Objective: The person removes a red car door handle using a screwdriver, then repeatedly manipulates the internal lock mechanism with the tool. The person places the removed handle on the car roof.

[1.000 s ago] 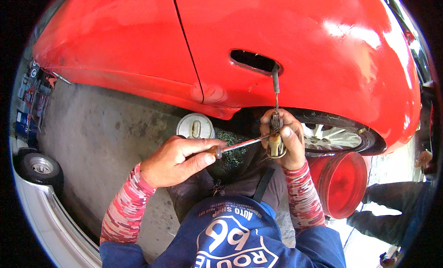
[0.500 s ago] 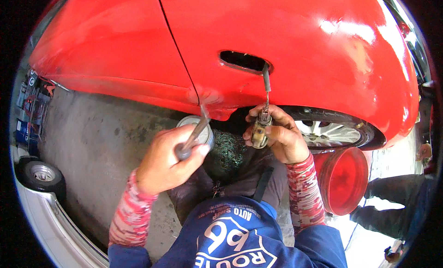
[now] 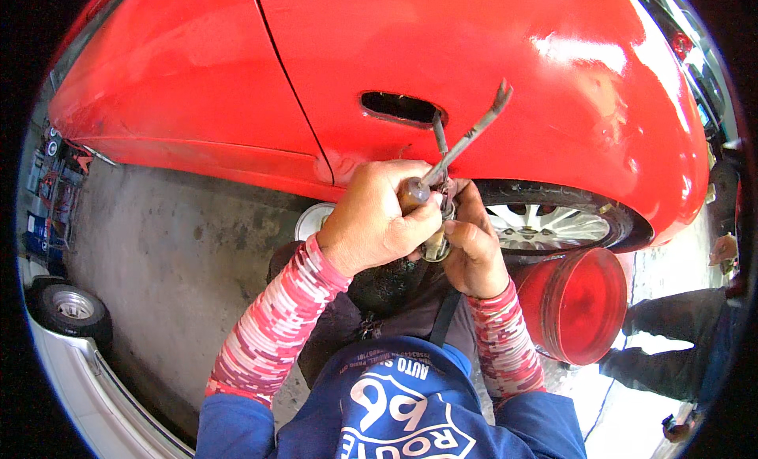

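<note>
My left hand (image 3: 379, 218) is closed round the brown handle of a screwdriver-like hand tool (image 3: 467, 141); its metal shaft slants up and right to a bent tip, off the paintwork. My right hand (image 3: 474, 250) grips a small yellowish lamp housing (image 3: 434, 248) with thumb and fingers. From that lamp a sleeved cable (image 3: 440, 135) runs up into an oblong slot (image 3: 401, 107) in the red car fender (image 3: 355, 48). Both hands are close together below the slot, my left fingers partly hiding the lamp. Whether they touch it, I cannot tell.
A car wheel (image 3: 545, 226) is right of my hands under the fender. The red bucket (image 3: 588, 305) stands by my right forearm. A round can (image 3: 313, 220) sits partly behind my left hand. At far left are a loose wheel (image 3: 73, 309) and a pale car panel (image 3: 71, 380).
My left hand has swung right and up to the lamp with the tool, whose shaft now points up and right. My right hand keeps its grip on the lamp. The can is more exposed.
</note>
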The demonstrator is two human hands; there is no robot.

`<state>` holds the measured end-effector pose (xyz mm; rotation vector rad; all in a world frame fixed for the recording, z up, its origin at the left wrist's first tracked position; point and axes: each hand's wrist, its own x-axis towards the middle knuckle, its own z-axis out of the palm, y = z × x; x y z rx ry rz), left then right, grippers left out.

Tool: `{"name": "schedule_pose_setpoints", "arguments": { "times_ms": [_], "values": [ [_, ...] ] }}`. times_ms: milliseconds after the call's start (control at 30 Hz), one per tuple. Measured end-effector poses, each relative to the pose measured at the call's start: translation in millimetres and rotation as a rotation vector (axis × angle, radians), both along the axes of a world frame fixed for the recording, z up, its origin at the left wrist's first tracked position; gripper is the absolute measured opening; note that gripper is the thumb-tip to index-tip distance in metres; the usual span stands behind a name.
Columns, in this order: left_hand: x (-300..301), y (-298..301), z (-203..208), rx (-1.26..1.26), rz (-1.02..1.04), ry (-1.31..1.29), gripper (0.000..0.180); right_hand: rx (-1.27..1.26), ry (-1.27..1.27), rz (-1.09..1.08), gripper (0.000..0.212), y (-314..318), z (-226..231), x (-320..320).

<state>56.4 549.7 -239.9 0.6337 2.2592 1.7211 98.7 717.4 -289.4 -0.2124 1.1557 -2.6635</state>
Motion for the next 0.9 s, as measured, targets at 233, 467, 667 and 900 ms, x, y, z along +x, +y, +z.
{"name": "schedule_pose_setpoints", "arguments": {
  "times_ms": [233, 467, 667, 900],
  "values": [
    [-7.5, 0.3, 3.2, -0.058, -0.059, 0.071, 0.02, -0.079, 0.067, -0.202, 0.041, -6.3, -4.9, 6.6],
    [-9.1, -6.7, 8.2, -0.021, -0.058, -0.033, 0.022, 0.179, 0.117, -0.317, 0.049, -8.0, -4.0, 8.8],
    [25.9, -39.6, 24.0, -0.301, 0.154, 0.363, 0.03, 0.27, 0.006, -0.073, 0.041, 10.0, 6.3, 0.8],
    [69.2, -76.1, 44.7, -0.348, -0.061, 0.134, 0.032, 0.28, 0.15, -0.161, 0.042, -4.7, -5.9, -5.1]
  ]
}}
